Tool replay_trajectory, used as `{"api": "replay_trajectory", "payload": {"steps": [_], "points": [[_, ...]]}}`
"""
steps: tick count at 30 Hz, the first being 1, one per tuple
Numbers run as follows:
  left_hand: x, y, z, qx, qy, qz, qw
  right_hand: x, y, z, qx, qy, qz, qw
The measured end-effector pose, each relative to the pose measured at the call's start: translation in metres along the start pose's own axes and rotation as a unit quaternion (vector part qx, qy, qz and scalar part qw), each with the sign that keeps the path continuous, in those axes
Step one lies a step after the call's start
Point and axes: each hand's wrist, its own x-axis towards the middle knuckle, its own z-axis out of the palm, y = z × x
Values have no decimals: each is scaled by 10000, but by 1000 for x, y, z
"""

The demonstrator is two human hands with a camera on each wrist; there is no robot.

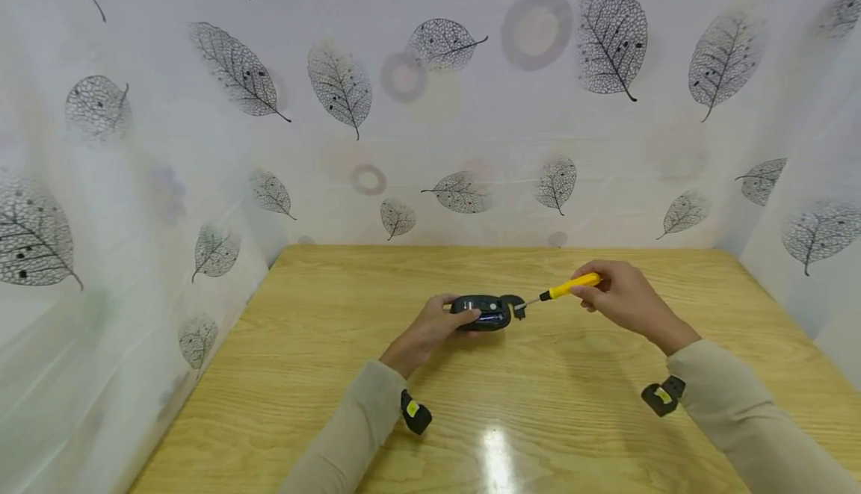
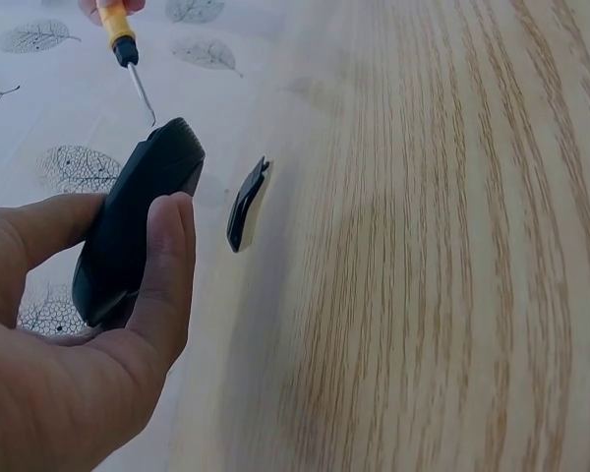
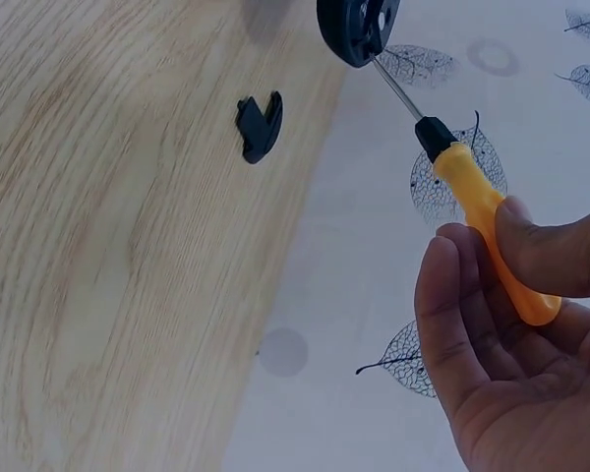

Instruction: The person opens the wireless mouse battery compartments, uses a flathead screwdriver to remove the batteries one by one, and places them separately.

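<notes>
My left hand (image 1: 433, 329) grips a black computer mouse (image 1: 464, 304) with its underside turned up, the thumb lying across it. In its uncovered compartment a shiny cylinder shows, looking like a battery (image 1: 493, 318). The right hand (image 1: 622, 296) holds a screwdriver (image 3: 482, 202) by its yellow handle, between thumb and fingers. Its thin metal tip points at the mouse's end; in the left wrist view the tip (image 2: 152, 120) is close to that end, and contact is hard to tell. A small black battery cover (image 3: 261, 128) lies on the table, apart from both hands.
The wood-grain table (image 1: 323, 277) runs under both forearms. A pale curtain (image 1: 471, 128) with leaf prints hangs behind the table and along its sides. A black strap device (image 1: 415, 413) sits on the left wrist, another device (image 1: 663, 395) on the right.
</notes>
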Motion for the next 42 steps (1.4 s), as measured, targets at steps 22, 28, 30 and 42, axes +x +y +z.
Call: {"api": "replay_trajectory", "payload": {"steps": [22, 28, 30, 42], "points": [[-2, 1, 2, -12, 6, -32, 10000, 4, -16, 12, -56, -273, -110, 9996], [-2, 1, 3, 45, 11, -34, 10000, 3, -22, 12, -311, -349, -181, 9987], [-2, 1, 3, 54, 35, -44, 10000, 3, -24, 12, -390, -352, -194, 9984], [-2, 3, 5, 169, 145, -16, 9998, 3, -32, 15, -883, -245, -521, 9944]]}}
